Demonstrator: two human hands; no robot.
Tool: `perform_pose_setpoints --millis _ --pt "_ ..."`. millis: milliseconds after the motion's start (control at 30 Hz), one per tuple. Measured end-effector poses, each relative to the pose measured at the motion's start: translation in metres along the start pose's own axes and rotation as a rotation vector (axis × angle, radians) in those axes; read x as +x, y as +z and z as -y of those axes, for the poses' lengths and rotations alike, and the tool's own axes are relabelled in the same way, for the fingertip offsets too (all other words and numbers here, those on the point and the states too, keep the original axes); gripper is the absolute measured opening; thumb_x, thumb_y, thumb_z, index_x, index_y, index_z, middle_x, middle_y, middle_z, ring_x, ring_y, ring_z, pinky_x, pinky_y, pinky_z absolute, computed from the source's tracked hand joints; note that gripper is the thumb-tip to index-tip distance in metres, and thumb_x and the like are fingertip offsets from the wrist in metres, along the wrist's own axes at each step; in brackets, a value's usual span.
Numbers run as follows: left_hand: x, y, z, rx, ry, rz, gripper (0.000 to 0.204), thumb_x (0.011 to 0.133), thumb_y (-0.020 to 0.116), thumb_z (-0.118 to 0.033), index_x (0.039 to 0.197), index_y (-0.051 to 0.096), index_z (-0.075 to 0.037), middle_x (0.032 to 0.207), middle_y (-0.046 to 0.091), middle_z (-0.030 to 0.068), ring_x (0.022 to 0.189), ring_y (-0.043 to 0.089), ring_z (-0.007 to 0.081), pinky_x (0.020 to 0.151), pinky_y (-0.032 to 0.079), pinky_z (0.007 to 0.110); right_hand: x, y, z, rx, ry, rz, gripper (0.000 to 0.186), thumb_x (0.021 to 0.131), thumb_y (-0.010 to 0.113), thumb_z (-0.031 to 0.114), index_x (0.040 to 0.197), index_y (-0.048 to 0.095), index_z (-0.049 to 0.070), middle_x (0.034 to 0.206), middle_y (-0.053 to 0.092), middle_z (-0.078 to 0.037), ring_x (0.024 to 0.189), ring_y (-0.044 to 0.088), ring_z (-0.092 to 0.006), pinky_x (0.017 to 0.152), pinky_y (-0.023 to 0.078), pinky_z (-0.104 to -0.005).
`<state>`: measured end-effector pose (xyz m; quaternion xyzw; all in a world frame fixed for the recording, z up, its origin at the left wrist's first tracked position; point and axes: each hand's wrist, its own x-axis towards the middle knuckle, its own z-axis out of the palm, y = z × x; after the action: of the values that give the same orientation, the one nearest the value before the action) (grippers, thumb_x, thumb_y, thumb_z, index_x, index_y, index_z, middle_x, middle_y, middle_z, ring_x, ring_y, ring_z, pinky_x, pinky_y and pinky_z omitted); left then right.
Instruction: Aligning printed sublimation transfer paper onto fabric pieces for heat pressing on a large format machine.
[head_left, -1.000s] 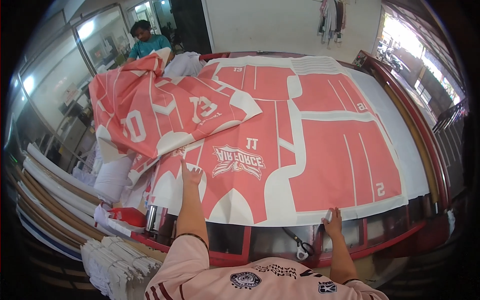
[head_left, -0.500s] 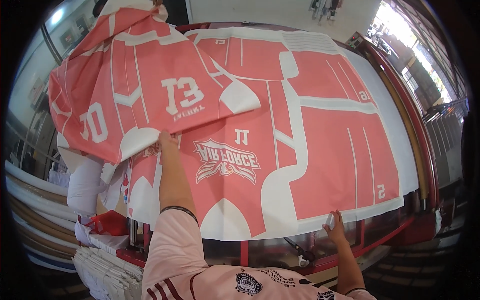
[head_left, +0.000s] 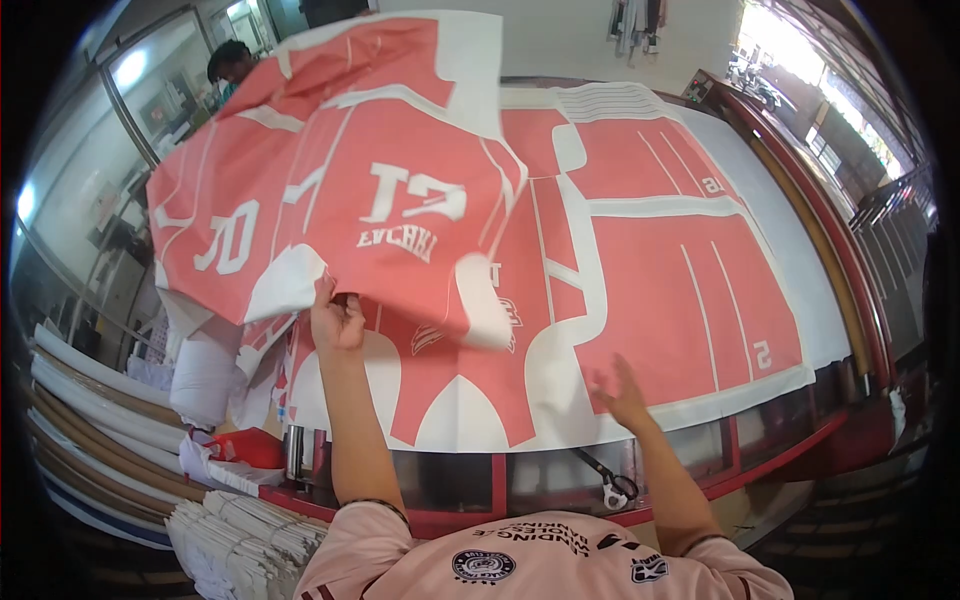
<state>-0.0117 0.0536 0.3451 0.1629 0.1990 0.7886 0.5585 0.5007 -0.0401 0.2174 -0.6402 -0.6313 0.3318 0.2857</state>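
A large red-and-white printed sheet [head_left: 420, 260], bearing jersey-shaped panels, billows raised over the left half of the work surface. My left hand [head_left: 338, 315] grips its lower edge, fingers closed on the white-and-red border. Beneath it, another printed sheet [head_left: 650, 300] with similar panels lies spread out, partly hidden by the raised one. My right hand [head_left: 625, 395] is over that lower sheet near its front, fingers apart and slightly blurred, holding nothing. Black-handled scissors [head_left: 615, 485] rest below the front edge of the sheets, left of my right forearm.
A co-worker [head_left: 230, 65] stands behind the raised sheet, mostly hidden. Rolls [head_left: 110, 440] and bundled pale material [head_left: 225, 540] are at the left, beside a red bundle [head_left: 250, 450]. The red machine rim [head_left: 780, 440] curves along the front; a long brown roll [head_left: 820, 260] runs along the right.
My left hand has lifted the sheet, which has swung up and rightward, now covering much of the printed emblem underneath. My right hand has moved up and left from the front edge.
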Motion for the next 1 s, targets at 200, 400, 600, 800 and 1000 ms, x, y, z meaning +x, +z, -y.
perform_pose_setpoints --millis 200,400,600,800,1000 --pt "-0.076 0.058 0.011 -0.088 -0.027 -0.088 0.021 0.097 0.051 -0.010 0.110 0.056 0.005 0.106 0.065 0.0148 0.095 0.067 0.0215 0.081 0.060 0.028 0.029 0.072 0.082 0.936 0.363 0.238 0.106 0.081 0.072 0.047 0.153 0.000 0.015 0.152 0.019 -0.019 0.140 0.025 -0.0340 0.110 0.027 -0.0510" --pt "-0.086 0.049 0.066 -0.164 -0.183 -0.210 0.022 0.095 0.048 -0.008 0.110 0.059 0.003 0.108 0.065 0.0142 0.100 0.065 0.0239 0.083 0.059 0.029 0.007 0.087 0.087 1.413 0.549 0.716 0.108 0.079 0.070 0.054 0.152 -0.001 0.019 0.143 0.033 -0.023 0.126 0.038 -0.0328 0.103 0.034 -0.0522" --pt "-0.086 0.116 0.138 -0.150 -0.280 -0.263 0.023 0.098 0.049 -0.015 0.111 0.059 0.002 0.111 0.064 0.0116 0.104 0.063 0.0225 0.085 0.059 0.030 -0.032 0.057 0.053 1.477 0.839 0.387 0.106 0.069 0.077 0.055 0.148 0.020 0.013 0.137 0.038 -0.021 0.117 0.046 -0.0403 0.097 0.036 -0.0568" --pt "-0.141 0.186 0.199 0.118 -0.402 -0.003 0.049 0.096 0.049 -0.048 0.115 0.055 -0.004 0.112 0.061 0.0105 0.093 0.061 0.0223 0.084 0.053 0.039 -0.044 -0.057 -0.030 1.592 0.237 -0.285 0.012 0.085 0.065 0.014 0.090 0.063 0.003 0.065 0.056 0.000 0.053 0.055 -0.0124 0.050 0.045 -0.0226" --pt "-0.143 0.045 0.232 0.037 -0.528 -0.109 0.075 0.083 0.051 -0.072 0.129 0.043 -0.013 0.109 0.046 0.0084 0.096 0.048 0.0240 0.100 0.038 0.054 -0.043 -0.294 -0.088 1.314 -0.087 -0.720 0.021 0.084 0.065 0.010 0.103 0.061 0.004 0.098 0.064 -0.008 0.088 0.063 -0.0221 0.078 0.053 -0.0379"
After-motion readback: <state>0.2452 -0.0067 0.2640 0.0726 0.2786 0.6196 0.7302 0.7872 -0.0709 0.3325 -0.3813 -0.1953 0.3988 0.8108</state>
